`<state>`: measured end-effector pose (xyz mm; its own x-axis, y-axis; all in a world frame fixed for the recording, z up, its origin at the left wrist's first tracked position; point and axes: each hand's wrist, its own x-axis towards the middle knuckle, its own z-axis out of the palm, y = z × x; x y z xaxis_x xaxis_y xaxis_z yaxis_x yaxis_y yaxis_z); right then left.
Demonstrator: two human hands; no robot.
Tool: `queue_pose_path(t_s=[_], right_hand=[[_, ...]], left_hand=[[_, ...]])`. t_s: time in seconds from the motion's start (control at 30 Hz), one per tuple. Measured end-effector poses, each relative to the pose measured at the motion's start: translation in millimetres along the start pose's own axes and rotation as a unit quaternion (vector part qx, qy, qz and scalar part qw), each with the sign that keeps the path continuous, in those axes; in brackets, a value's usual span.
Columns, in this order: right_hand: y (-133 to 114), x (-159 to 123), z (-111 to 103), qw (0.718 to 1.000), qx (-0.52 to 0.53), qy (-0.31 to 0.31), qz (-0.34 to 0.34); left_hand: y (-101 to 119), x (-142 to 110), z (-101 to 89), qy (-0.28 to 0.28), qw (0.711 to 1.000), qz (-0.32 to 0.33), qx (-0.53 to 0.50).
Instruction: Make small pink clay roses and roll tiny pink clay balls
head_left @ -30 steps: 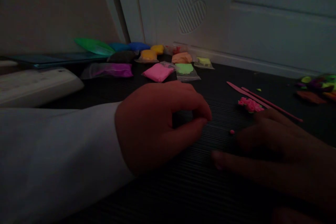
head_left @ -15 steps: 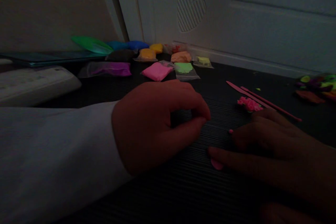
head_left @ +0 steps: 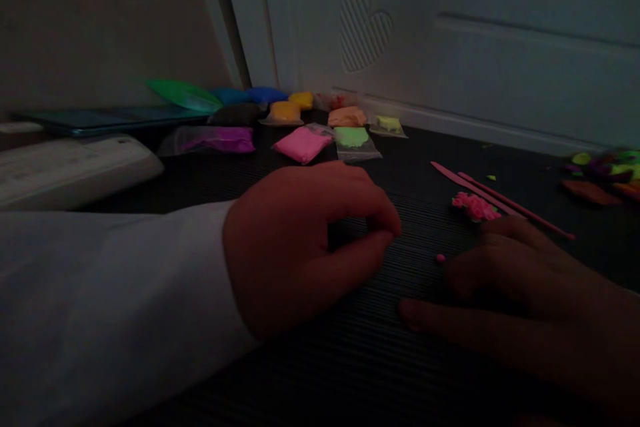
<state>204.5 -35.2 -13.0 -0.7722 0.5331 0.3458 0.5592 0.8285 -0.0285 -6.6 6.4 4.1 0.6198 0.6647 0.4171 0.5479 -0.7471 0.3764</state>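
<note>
So the left hand is on the black bench, grip narrow, thumb and fingertip touching, can't tell if anything's pinched in there. The pink clay bag is lying just past its knuckles. Right of that, a tiny pink ball sits right by the curled fingers of the right hand, whose grip is wide, thumb stretched out. Pink flower cluster is just beyond that hand, next to two pink tools.

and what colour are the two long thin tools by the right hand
Both tools are pink, clearest in the head view.
</note>
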Motion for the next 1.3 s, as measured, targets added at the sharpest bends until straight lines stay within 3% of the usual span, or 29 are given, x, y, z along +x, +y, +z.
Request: queue_pose_path(t_s=[0.13,0.27,0.43,0.63,0.93,1.07,1.3], right_hand=[[-0.2,-1.4,0.9,1.0,0.004,-0.005,0.001],[-0.5,-0.4,2.9,0.999,0.009,0.034,0.031],[-1.2,-0.5,1.4,1.0,0.005,0.017,0.001],[-3.8,-1.0,3.5,0.997,0.01,0.054,0.046],[-1.0,0.1,0.4,0.998,0.012,0.055,0.039],[-0.2,-1.0,-1.3,0.999,0.024,0.035,-0.008],[0.5,0.1,-1.7,0.999,0.017,0.028,-0.01]], left_hand=[[-0.2,-1.1,-0.1,0.0,1.0,-0.002,0.0],[0.3,-1.2,0.6,0.004,1.0,-0.006,-0.002],[1.0,-0.6,1.3,0.007,1.0,-0.009,0.001],[1.3,-0.8,1.7,0.013,1.0,-0.007,-0.006],[0.6,-0.8,-0.1,-0.009,1.0,-0.01,-0.002],[1.4,-1.6,1.5,0.003,1.0,-0.017,-0.009],[1.7,-2.0,2.3,0.003,1.0,-0.008,-0.009]])
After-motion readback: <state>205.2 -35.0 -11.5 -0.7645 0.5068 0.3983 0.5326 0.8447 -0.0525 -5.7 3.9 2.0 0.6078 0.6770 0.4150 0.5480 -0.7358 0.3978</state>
